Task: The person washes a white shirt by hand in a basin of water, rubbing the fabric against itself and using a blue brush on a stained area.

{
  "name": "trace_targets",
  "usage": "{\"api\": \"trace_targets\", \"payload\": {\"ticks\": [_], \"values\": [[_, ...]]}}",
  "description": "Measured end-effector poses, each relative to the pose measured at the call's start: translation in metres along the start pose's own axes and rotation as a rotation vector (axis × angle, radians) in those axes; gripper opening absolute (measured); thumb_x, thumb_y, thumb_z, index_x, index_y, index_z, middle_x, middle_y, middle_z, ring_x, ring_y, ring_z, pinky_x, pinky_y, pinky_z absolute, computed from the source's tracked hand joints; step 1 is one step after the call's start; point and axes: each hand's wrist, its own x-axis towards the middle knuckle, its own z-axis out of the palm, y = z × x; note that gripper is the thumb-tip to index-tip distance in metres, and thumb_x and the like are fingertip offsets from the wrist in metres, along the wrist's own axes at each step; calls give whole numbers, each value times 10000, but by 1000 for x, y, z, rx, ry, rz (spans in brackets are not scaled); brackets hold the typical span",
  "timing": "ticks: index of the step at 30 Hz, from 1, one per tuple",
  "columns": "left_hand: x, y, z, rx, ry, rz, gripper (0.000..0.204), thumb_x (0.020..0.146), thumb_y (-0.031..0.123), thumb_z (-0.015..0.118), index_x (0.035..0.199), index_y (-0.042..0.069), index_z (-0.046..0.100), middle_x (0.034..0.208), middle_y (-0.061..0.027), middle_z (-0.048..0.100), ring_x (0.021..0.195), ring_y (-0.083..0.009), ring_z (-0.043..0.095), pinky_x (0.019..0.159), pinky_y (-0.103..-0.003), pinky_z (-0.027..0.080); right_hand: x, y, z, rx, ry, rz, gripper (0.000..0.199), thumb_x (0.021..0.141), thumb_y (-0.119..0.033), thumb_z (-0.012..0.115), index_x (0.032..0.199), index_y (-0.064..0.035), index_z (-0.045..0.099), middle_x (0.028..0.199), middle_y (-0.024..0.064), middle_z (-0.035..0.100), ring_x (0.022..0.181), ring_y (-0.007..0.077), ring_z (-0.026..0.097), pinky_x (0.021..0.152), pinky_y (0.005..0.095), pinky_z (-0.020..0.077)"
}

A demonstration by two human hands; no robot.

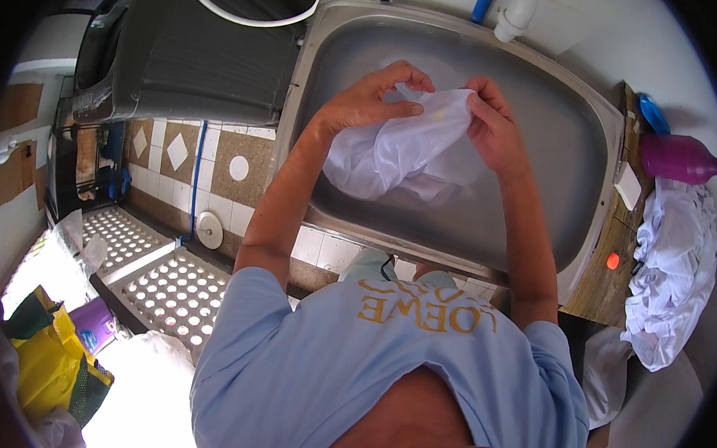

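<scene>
A wet white cloth (386, 162) hangs bunched over the metal sink (563, 194), its lower folds down in the basin. My right hand (497, 130) pinches the cloth's upper right corner between thumb and fingers. Just left of it, my left hand (373, 103) is at the cloth's upper edge, thumb and forefinger apart with fabric showing between them. A small yellowish patch marks the cloth between the two hands. Whether the left hand's other fingers touch the fabric is hidden.
Right of the sink runs a wooden ledge (595, 269) with a white block (626, 186), an orange cap (613, 261) and a purple bottle (680, 158). More white cloth (670, 277) hangs beyond it. A dark covered appliance (213, 62) stands left; a white hose (247, 21) crosses above.
</scene>
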Motion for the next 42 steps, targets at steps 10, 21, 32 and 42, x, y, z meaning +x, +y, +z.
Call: {"api": "trace_targets", "payload": {"ticks": [10,21,32,42], "values": [[56,11,28,-317,-301,-52,187,905,238,630,881,53,606,811,40,587,788,-48,512,727,-231,421,-41,-21,-14,-487,182,65,173,842,-159,679,944,-65,576,896,10,617,799,99,562,752,247,433],[89,0,69,-531,-97,-171,243,889,257,681,762,81,571,685,64,521,631,-16,437,550,-183,365,-32,9,-29,432,342,-261,69,907,-105,600,934,-53,564,928,66,660,862,144,644,797,304,534],[72,9,73,-638,-39,-165,149,874,121,670,937,35,566,810,-28,643,733,-64,582,643,-213,459,-24,8,-36,307,415,-296,208,883,-112,628,1019,-41,488,934,81,619,832,152,626,765,296,525],[62,-5,91,-685,112,-86,102,884,128,662,866,60,589,758,16,620,664,-46,542,590,-216,437,-22,17,-30,387,453,-272,238,935,-283,593,996,-66,517,907,51,610,805,142,609,730,298,524]]}}
